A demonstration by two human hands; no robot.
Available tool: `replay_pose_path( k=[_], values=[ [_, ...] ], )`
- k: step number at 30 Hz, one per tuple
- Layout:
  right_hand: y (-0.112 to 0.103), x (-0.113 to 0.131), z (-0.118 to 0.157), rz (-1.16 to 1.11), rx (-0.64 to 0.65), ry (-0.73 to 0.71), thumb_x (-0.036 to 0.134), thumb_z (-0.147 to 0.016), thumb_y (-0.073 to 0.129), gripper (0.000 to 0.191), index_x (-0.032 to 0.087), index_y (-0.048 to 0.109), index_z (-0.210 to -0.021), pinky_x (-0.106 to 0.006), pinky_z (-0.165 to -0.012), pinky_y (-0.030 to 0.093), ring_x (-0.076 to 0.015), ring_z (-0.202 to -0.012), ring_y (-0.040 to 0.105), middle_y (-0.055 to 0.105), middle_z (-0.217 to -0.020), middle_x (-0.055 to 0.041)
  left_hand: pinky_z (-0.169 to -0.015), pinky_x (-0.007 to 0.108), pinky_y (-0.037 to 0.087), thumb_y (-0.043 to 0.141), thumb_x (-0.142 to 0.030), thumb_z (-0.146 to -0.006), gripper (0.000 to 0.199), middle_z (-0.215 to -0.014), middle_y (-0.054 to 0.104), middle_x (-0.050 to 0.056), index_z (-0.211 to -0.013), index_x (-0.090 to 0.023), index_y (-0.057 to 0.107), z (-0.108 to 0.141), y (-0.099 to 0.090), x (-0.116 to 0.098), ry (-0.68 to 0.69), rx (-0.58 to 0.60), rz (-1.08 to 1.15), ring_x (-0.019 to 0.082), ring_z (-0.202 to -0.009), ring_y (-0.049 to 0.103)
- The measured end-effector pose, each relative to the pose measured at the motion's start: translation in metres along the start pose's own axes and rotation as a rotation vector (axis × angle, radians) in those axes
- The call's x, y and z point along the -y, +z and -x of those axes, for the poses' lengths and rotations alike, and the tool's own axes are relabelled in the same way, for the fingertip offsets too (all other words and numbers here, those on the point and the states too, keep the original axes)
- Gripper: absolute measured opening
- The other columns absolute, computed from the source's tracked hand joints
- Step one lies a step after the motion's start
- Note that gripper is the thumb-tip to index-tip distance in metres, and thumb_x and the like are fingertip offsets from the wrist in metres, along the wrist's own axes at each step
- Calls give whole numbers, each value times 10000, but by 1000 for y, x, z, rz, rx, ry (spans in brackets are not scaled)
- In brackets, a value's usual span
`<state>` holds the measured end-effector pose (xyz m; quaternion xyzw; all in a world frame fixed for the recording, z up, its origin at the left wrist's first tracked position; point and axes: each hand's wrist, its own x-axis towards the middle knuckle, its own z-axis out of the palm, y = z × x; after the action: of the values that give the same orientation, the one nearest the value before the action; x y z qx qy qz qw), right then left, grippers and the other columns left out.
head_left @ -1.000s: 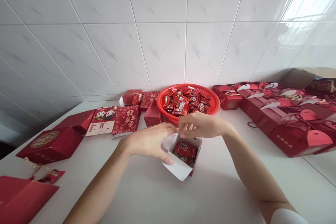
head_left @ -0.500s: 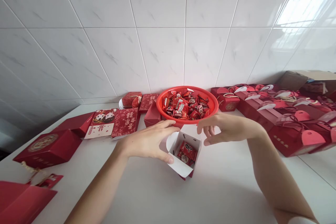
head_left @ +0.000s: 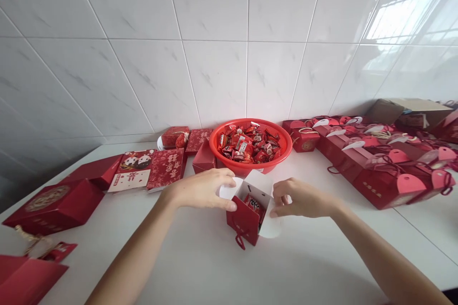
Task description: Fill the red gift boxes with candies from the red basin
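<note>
A small red box [head_left: 244, 221] with a white inside stands with its top open in front of the basket, a dark red cord loop hanging on its near side. Wrapped sweets [head_left: 255, 204] lie in it. From the left, my left hand [head_left: 205, 189] has its fingers and thumb around a white rounded flap of the box. My right hand [head_left: 298, 198] pinches the white flap on the right side between thumb and fingers. Just behind the box is a red plastic basket [head_left: 250, 167] full of wrapped sweets.
Many closed red boxes [head_left: 368, 176] stand in rows at the right, with a cardboard box [head_left: 386, 110] behind them. Red cards [head_left: 166, 169] and larger red boxes [head_left: 53, 205] lie at the left. A tiled wall [head_left: 214, 81] runs along the back.
My right hand has come down onto the right flap, which now leans outward. The near side of the box has risen upright, showing its red face and cord. My left hand stays at the left flap.
</note>
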<state>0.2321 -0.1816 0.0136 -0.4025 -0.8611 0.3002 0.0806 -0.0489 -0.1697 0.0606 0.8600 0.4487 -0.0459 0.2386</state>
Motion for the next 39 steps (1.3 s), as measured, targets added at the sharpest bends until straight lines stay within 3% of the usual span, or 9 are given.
replay_pose_path(
  k=[3,6,9,13,18,26,28,32,39],
  values=[
    [6,-2,3,56,-98,152,586,-772,748,440,201,571,-651,-286,-563,384,-168,-641,547,658,-723,-37,-982,344,472,644,-535,-832,599,-1444,577,76,-1357,-248,603,-6,4,-1,-23,-21,10,312,-1319,534],
    [9,-6,5,38,-199,248,626,-739,761,451,212,642,-870,-301,-589,430,-200,-702,599,683,-846,-54,-1024,368,450,668,-472,-806,713,-1524,504,87,-1457,-242,487,-9,9,-5,-60,-35,7,327,-1385,472],
    [13,-9,6,-57,-247,135,596,-769,757,532,234,628,-1137,-340,-702,512,-224,-840,646,674,-1069,-84,-1037,390,439,685,-472,-781,820,-1568,448,107,-1513,-243,394,-11,14,-6,-80,-34,-14,353,-1424,422],
    [22,-9,7,-153,-251,-93,563,-807,750,583,276,603,-1293,-402,-869,544,-231,-951,654,623,-1260,-110,-992,398,456,690,-482,-770,810,-1499,517,141,-1486,-225,409,-12,18,-5,-105,-37,-54,372,-1378,469],
    [33,-7,6,-168,-187,-270,592,-812,732,537,255,707,-1229,-426,-994,509,-299,-1173,613,577,-1383,-149,-851,354,481,676,-445,-783,573,-1325,643,97,-1309,-248,563,-11,14,-9,-78,-22,-43,341,-1216,590],
    [31,-20,1,-211,-10,-329,723,-559,829,843,253,708,-1248,-480,-1078,440,-378,-1326,501,504,-1477,-160,-944,366,472,701,-449,-792,695,-1423,580,84,-1425,-269,477,-10,20,-15,19,-54,8,335,-1297,540],
    [30,-25,0,-238,-8,-352,713,-563,836,874,254,677,-1289,-474,-1063,453,-362,-1291,529,519,-1462,-159,-965,373,473,714,-392,-780,770,-1473,539,98,-1478,-265,416,-14,27,-15,41,-84,-18,342,-1334,519],
    [36,-29,-1,-312,-155,-264,608,-753,780,756,273,553,-1393,-407,-928,539,-219,-952,647,605,-1354,-125,-939,369,496,680,-307,-793,817,-1471,549,93,-1533,-269,336,-22,36,-20,103,-147,-12,328,-1298,563],
    [49,-23,-7,-403,-289,-157,494,-807,772,654,293,491,-1361,-382,-845,559,-176,-862,642,573,-1349,-87,-844,343,509,544,-288,-906,419,-1097,760,54,-1318,-247,611,-22,37,-28,161,-276,51,275,-1001,712]
  ],
)
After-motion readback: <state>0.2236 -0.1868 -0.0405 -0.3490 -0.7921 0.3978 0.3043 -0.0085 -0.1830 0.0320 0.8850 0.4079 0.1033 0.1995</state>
